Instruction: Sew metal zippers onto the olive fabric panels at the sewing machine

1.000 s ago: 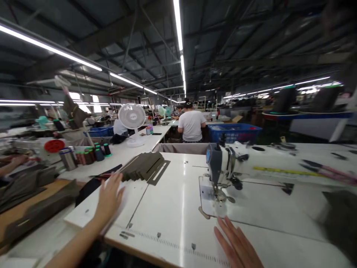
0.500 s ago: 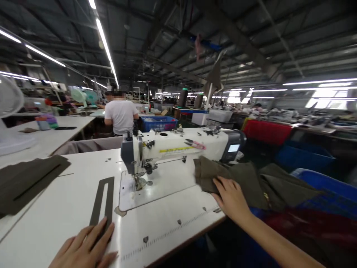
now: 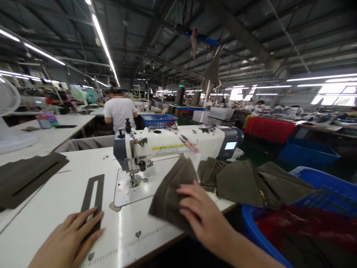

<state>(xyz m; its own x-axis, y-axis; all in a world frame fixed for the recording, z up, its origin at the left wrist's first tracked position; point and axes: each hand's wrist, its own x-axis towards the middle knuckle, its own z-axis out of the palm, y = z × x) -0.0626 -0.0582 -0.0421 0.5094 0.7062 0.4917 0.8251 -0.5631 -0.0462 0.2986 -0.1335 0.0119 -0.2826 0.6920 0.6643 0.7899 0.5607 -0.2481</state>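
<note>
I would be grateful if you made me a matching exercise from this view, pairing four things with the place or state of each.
1. Left hand
2. Right hand
3. Pink-handled snips
4. Near blue basket

A. against the sewing machine's white body
B. with red material in it
C. holding a tilted cloth piece
D. on a slotted dark piece

Pairs: 1-D, 2-C, 3-A, 4-B

A flat dark-olive slotted strip (image 3: 100, 190) lies slanted left of centre; a creased olive fabric piece (image 3: 167, 199) tilts, slightly blurred, at lower centre.
</note>
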